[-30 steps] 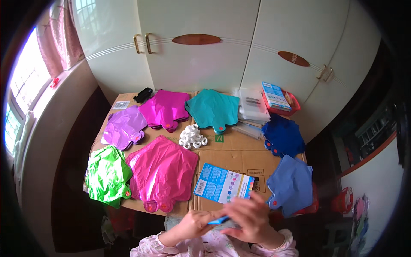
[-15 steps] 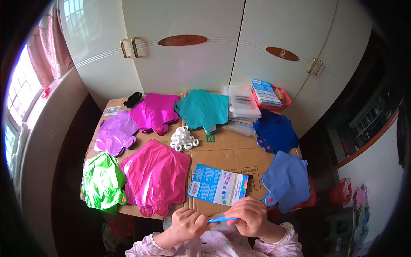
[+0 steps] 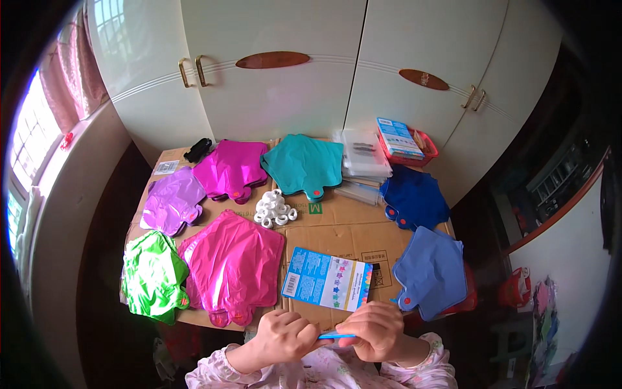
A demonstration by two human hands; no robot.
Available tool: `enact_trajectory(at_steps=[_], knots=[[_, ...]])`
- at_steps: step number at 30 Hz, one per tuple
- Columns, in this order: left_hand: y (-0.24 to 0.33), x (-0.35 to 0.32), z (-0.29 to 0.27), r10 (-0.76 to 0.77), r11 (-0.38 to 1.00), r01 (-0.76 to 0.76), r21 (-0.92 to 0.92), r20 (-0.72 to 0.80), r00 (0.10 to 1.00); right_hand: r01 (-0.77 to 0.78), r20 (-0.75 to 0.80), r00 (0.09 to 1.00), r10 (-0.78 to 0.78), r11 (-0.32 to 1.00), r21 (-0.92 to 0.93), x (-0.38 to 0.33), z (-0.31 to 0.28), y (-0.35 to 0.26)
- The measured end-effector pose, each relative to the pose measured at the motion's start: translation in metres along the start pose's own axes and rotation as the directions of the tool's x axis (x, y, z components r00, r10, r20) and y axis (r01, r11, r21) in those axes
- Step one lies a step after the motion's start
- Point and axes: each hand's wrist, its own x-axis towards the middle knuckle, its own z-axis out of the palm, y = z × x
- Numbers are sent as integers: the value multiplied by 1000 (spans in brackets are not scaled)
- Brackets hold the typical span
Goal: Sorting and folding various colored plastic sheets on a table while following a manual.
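Over the table's front edge, my left hand (image 3: 283, 336) and my right hand (image 3: 374, 330) grip opposite ends of a thin blue card (image 3: 335, 336), seen nearly edge-on. The fingers of both are curled closed around it, and most of the card is hidden by them. Just beyond my hands lies a blue-and-white printed card (image 3: 327, 279), flat on the cardboard. A stack of flat pink star-shaped foil balloons (image 3: 233, 266) is left of that card, and a light-blue stack (image 3: 431, 272) is to its right. Small white rings (image 3: 275, 209) sit in a heap farther back.
More flat foil balloons lie around the cardboard (image 3: 343, 233): green (image 3: 153, 272), lilac (image 3: 172, 202), magenta (image 3: 231, 170), teal (image 3: 304, 163) and dark blue (image 3: 416, 196). Clear plastic bags (image 3: 366, 155) and a red basket (image 3: 431, 155) with cards stand at the back right, before white cabinets (image 3: 278, 104).
The blue card has tipped from a slight slant to almost level between my hands. Both hands keep their hold, and the view has shifted slightly.
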Motion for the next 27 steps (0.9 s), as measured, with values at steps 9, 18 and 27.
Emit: enact_trajectory(at_steps=[9,18,27], knots=[[-34,28,-27,189,981,-193,-2,213,959,178,-67,981,-181,982,-59,6,-19,25],[-101,62,19,366,760,-429,489,225,903,279,107,960,-257,871,-405,6,-34,107],[-125,47,109,205,820,-373,434,385,900,15,262,962,82,937,-349,-44,-4,172]])
